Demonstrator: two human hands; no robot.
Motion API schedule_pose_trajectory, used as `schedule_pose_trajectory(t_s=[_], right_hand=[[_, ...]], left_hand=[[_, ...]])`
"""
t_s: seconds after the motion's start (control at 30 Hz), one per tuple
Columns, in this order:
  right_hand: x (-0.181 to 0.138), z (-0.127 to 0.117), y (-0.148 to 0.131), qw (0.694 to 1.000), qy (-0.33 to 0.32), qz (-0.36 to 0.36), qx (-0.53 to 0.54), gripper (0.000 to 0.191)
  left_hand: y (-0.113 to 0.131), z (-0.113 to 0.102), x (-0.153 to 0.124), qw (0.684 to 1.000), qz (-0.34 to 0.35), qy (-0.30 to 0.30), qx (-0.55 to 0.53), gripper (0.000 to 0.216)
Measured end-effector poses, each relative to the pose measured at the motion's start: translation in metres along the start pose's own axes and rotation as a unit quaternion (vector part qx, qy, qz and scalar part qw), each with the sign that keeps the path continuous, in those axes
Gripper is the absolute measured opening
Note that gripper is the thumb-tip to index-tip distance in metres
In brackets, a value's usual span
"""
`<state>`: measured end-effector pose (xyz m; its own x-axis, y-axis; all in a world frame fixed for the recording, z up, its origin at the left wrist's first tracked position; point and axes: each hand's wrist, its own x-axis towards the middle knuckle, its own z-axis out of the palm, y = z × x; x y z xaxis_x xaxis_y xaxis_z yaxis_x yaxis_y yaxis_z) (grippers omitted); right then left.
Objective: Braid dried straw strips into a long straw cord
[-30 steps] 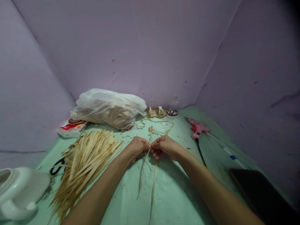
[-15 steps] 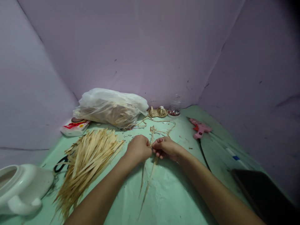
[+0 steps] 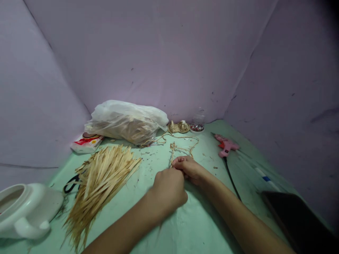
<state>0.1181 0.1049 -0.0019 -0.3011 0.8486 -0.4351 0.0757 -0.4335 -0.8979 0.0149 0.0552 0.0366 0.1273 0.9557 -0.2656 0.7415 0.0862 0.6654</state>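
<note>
A thin twisted cord of straw-coloured fibre [image 3: 172,154] runs up the table from my right hand [image 3: 190,168]. The thumb and index finger of that hand are pinched on its near end. Just below and left, my left hand [image 3: 171,187] is closed in a fist, its back towards me, over the loose fibre strands at the cord's end. Its fingertips are hidden, and the two hands touch or overlap. More cord [image 3: 194,143] loops away behind my right hand towards the plastic bag.
Dry flat fibre strips [image 3: 103,187] lie in a pile at left, near a white pot [image 3: 34,211]. Behind are a filled plastic bag [image 3: 127,121], a woven piece [image 3: 178,127] and a bead container [image 3: 197,128]. Right lie a pink glue gun [image 3: 226,145] and a dark flat object [image 3: 293,215].
My left hand has come nearer and to the right, turning so its back covers the strand ends. My right hand keeps its pinch almost in the same place.
</note>
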Motion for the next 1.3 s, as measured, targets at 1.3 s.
schedule_pose_trajectory(t_s=[1.3], right_hand=[[-0.018,-0.015,-0.004,0.87,0.102,-0.133,-0.464,0.022]], left_hand=[[-0.044,0.005,0.061,0.98,-0.006,0.001,-0.199,0.007]])
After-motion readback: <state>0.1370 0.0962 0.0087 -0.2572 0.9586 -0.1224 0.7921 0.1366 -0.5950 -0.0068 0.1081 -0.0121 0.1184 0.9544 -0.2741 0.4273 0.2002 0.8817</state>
